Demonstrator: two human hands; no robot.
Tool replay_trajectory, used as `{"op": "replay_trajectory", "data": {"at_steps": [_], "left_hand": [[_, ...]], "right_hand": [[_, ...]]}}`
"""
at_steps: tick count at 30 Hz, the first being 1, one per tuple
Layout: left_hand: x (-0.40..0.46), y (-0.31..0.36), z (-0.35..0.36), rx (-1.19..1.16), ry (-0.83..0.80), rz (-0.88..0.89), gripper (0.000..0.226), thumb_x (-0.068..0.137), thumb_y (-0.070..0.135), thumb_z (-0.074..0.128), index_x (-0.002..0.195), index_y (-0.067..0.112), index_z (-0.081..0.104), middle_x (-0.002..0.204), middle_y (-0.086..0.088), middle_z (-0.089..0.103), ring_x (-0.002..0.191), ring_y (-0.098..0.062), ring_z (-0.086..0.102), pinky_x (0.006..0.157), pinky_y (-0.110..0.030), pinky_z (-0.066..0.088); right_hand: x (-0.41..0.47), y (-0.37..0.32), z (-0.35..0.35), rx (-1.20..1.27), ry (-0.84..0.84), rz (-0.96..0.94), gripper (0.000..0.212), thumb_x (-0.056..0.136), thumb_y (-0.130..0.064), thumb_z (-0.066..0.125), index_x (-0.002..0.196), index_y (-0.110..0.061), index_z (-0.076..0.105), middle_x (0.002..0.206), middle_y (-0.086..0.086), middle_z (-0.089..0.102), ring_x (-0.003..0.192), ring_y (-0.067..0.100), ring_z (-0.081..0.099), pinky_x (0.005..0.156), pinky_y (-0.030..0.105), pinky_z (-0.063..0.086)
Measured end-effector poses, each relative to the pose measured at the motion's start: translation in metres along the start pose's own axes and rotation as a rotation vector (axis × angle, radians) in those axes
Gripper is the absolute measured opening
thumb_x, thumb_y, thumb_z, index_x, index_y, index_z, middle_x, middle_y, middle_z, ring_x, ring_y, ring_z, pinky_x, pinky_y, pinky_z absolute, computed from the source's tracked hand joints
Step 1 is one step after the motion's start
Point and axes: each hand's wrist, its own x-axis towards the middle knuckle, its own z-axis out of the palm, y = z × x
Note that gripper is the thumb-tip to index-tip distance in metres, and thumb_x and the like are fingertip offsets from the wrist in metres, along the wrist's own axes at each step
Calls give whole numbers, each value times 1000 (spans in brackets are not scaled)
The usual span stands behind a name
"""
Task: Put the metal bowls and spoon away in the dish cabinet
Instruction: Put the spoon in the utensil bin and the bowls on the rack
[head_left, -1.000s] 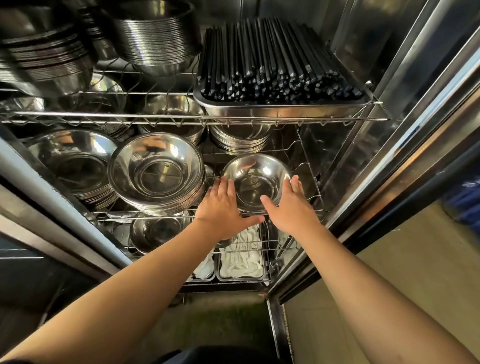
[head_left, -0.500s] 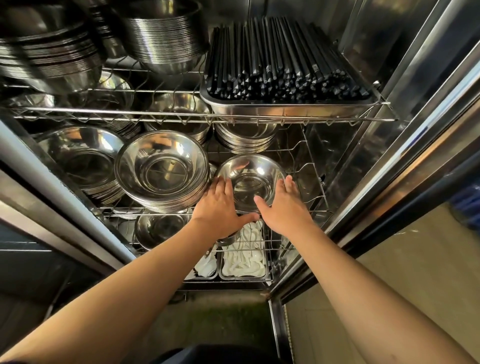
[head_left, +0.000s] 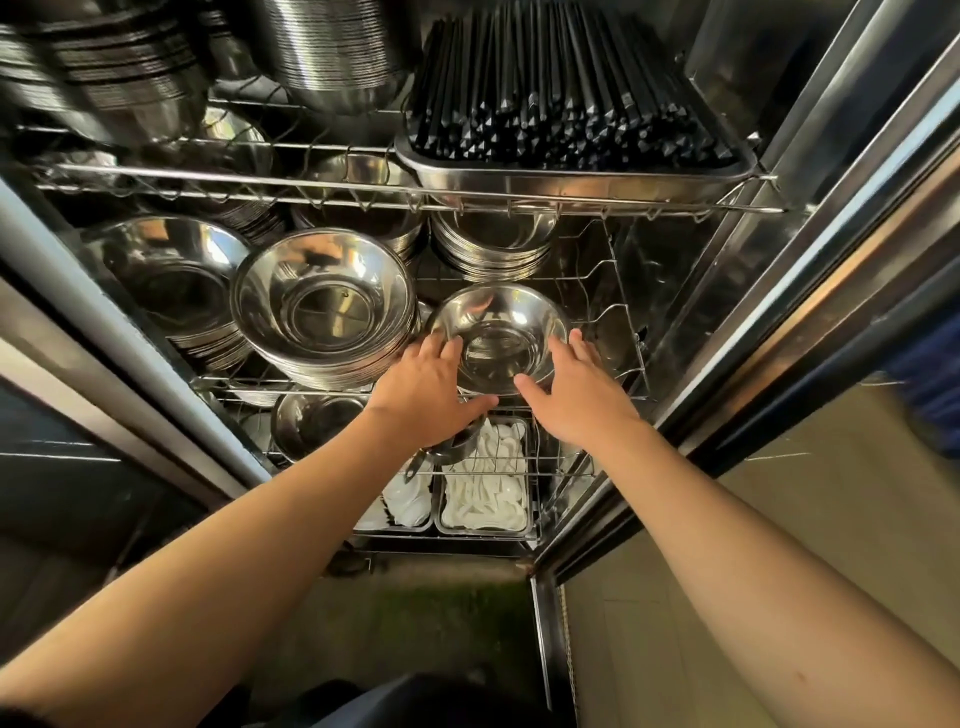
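A shiny metal bowl (head_left: 498, 332) sits upright at the right of the dish cabinet's middle wire shelf (head_left: 631, 371). My left hand (head_left: 428, 389) grips its left rim and my right hand (head_left: 576, 400) grips its right rim, with both thumbs at the near edge. A small metal piece (head_left: 449, 452) that looks like a spoon or ladle shows just under my left hand; I cannot tell whether the hand holds it. A tall stack of larger metal bowls (head_left: 324, 312) stands directly to the left, nearly touching the held bowl.
More bowl stacks fill the left (head_left: 176, 280) and the back (head_left: 493, 244) of the middle shelf. A tray of black chopsticks (head_left: 566, 104) lies on the upper shelf. Trays of white spoons (head_left: 485, 493) sit on the bottom shelf. The cabinet's steel door frame (head_left: 753, 332) runs along the right.
Both hands have carried the bowl a little deeper onto the middle shelf, closer to the stack on the left. The view has moved nearer to the cabinet.
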Motion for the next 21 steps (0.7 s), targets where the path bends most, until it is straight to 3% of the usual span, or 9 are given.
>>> {"op": "replay_trajectory", "data": {"at_steps": [6,10,15,19,21], "left_hand": [[-28,-1,-19,-45,0,67,85,87,67,52,151,14,32,155,-11,36,139,-31,39,110,-45,38],[-66,3,-40,-62,44,148,74,88,64,53,143,14,44,140,-10,54,127,-29,51,104,-43,46],[-137,23,-67,-133,174,304,64,89,64,52,135,19,52,124,-6,64,103,-25,65,79,-35,52],[-194,53,-89,-224,246,466,63,89,61,54,136,19,51,124,-7,64,108,-24,63,88,-36,53],[-226,75,-105,-267,290,570,59,90,59,55,134,20,52,118,-4,65,105,-21,63,88,-32,49]], "right_hand": [[-39,-9,-23,-3,111,-26,73,96,-61,49,156,-24,29,154,8,44,135,32,50,97,47,51],[-91,-17,-41,-34,174,-21,68,96,-59,50,152,-23,36,145,5,50,132,29,50,96,47,49],[-193,-23,-62,-52,315,-3,56,97,-54,53,143,-22,50,136,3,57,126,26,54,94,43,50],[-284,-27,-77,-5,451,-9,45,96,-46,60,133,-20,60,122,2,62,112,25,60,84,36,47],[-337,-27,-85,12,518,-3,41,96,-41,63,129,-17,63,122,3,64,115,25,60,91,38,50]]}}
